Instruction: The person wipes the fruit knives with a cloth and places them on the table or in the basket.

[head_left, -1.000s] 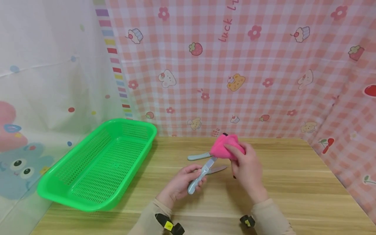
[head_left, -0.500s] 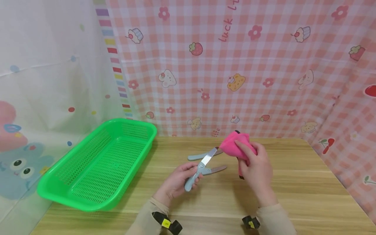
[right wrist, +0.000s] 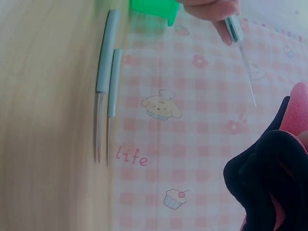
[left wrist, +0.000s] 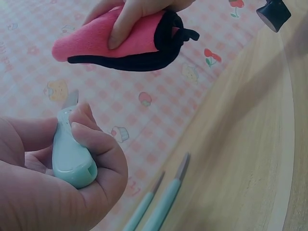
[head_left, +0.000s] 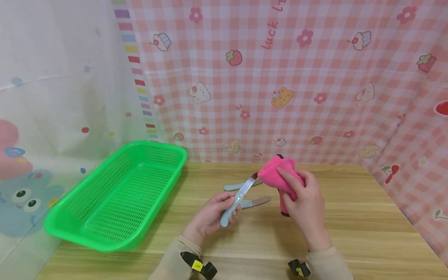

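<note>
My left hand (head_left: pixel 213 214) grips a knife (head_left: pixel 229 212) by its pale blue-green handle, the blade slanting up and to the right. The tip looks dark in the head view. In my right hand (head_left: pixel 308 206) is a bunched pink cloth (head_left: pixel 278 175) with black edging, pinched between thumb and fingers. A small gap separates blade tip and cloth in the right wrist view. Two more knives with like handles lie on the table: a farther knife (head_left: pixel 233 187), its blade partly hidden, and a nearer knife (head_left: pixel 259 201), its handle partly behind my left hand.
A green plastic basket (head_left: pixel 168 194) with slotted sides stands on the wooden table (head_left: pixel 350 221) at the left. Behind the table hangs a pink checked curtain (head_left: pixel 217 85), with a white printed sheet (head_left: pixel 52 58) at the left.
The cloth has come off the blade and moved right with my right hand, then slightly back left. The left hand has shifted a little left with the knife. The lying knives stay put.
</note>
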Available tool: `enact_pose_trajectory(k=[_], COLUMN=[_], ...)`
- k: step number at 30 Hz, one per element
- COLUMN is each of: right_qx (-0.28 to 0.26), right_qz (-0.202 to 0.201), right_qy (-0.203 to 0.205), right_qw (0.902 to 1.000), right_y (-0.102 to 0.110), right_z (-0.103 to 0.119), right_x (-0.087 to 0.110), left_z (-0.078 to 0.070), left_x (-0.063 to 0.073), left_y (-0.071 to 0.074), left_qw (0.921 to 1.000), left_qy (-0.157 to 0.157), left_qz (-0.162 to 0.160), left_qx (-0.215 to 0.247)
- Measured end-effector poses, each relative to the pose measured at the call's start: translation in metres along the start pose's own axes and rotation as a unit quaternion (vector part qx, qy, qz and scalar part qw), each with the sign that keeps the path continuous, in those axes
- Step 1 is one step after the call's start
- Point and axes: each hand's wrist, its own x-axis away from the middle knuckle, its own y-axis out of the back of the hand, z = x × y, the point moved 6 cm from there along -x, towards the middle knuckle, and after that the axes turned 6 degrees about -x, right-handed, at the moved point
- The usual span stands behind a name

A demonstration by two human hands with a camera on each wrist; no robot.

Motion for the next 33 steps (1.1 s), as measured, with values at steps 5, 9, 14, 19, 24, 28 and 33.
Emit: enact_pose_trajectory(k=[5, 9, 14, 19, 24, 28, 33], right_qx=[-0.006, -0.01, -0.01, 0.001, 0.011, 0.009, 0.017], right_qz=[0.006, 0.018, 0.031, 0.047, 0.04, 0.016, 0.007], right_qy=[0.02, 0.04, 0.063, 0.068, 0.08, 0.1, 0.118], right_qw=[0.9998, 0.999, 0.9975, 0.9966, 0.9959, 0.9948, 0.9928], right_y=[0.0, -0.004, -0.01, -0.019, -0.027, -0.032, -0.038], right_z=[0.008, 0.015, 0.027, 0.035, 0.038, 0.04, 0.041], right_x=[0.001, 0.003, 0.006, 0.01, 0.016, 0.02, 0.025], left_z=[0.0, 0.001, 0.001, 0.002, 0.002, 0.003, 0.005], left_x=[-0.001, -0.001, -0.001, -0.001, -0.001, -0.001, 0.0], left_y=[-0.002, -0.003, -0.008, -0.011, -0.017, -0.023, -0.023], left_qw=[1.0, 1.0, 0.9999, 0.9999, 0.9994, 0.999, 0.9992], left_qy=[-0.002, -0.001, -0.003, -0.011, -0.02, -0.018, -0.01], left_qz=[0.001, 0.001, 0.009, 0.012, 0.027, 0.039, 0.038], left_qx=[-0.003, -0.006, -0.011, -0.006, 0.005, 0.01, 0.0])
